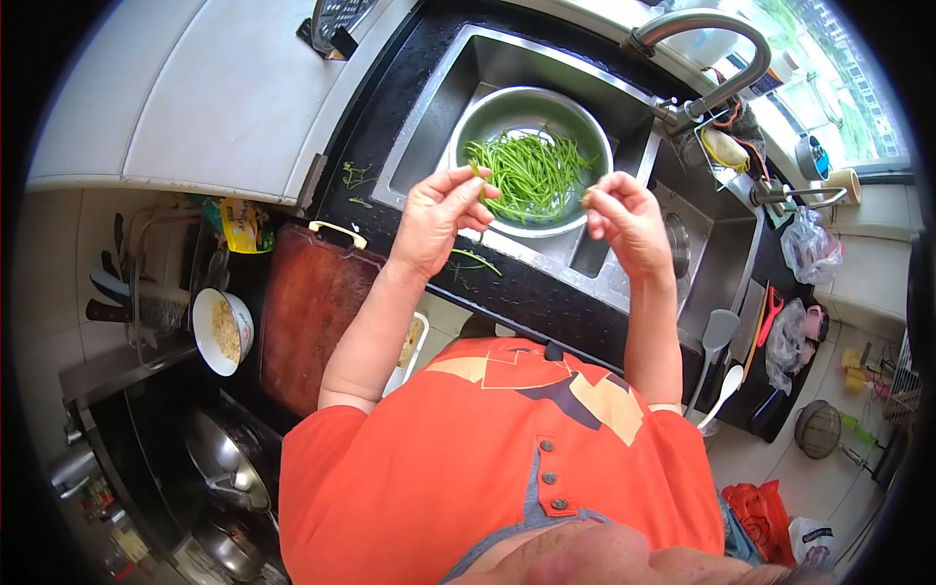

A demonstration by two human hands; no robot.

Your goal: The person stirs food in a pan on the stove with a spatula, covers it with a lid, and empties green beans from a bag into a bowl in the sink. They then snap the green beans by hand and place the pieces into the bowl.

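Observation:
A round steel basin [458,127] sits in the sink [414,146], with a heap of thin green vegetable stems [531,175] in it. My left hand [439,219] is over the basin's near left edge, thumb and fingers closed on a green stem [482,195] whose end hangs below the fingers. To the right of the basin, my right hand [629,229] is raised in a pinch. Something tiny at its fingertips is too small to name. On the black counter edge below my left hand lies a loose stem piece [476,260].
A faucet [721,29] arches over the sink's far right. Green scraps [356,177] lie on the counter to the left. Beside a brown cutting board [312,312] stands a white bowl [222,331] of pale food. Spatulas [720,331] and a red-handled tool [770,314] are at right.

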